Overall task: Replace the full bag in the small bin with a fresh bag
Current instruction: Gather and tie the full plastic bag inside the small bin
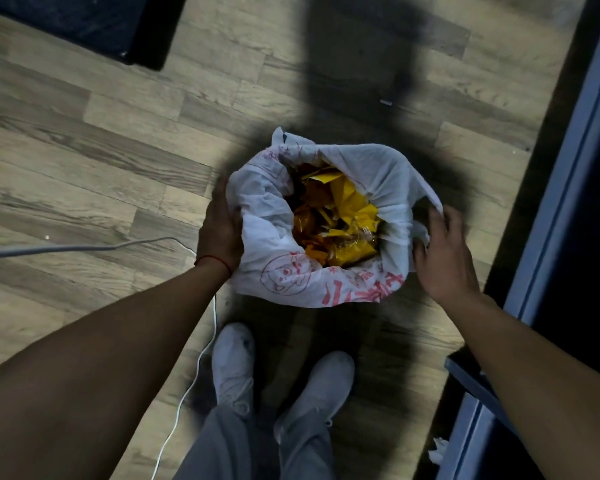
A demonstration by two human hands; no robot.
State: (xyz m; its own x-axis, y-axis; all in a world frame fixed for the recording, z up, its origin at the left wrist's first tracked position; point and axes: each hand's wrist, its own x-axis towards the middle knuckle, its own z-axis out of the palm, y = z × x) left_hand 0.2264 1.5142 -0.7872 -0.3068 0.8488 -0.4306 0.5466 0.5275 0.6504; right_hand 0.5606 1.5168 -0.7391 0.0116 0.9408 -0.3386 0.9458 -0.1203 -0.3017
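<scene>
On the floor ahead of the feet, full bag (281, 282) in bin, left hand (220, 230) cupping its rim, right hand (442, 252) pinching a handle; removal starting, next gather and lift.

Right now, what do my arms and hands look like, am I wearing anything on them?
Both arms are bare, with no sleeves in view. The left hand has a thin red string bracelet around its wrist. The right hand shows no glove, ring, watch or band.
</scene>
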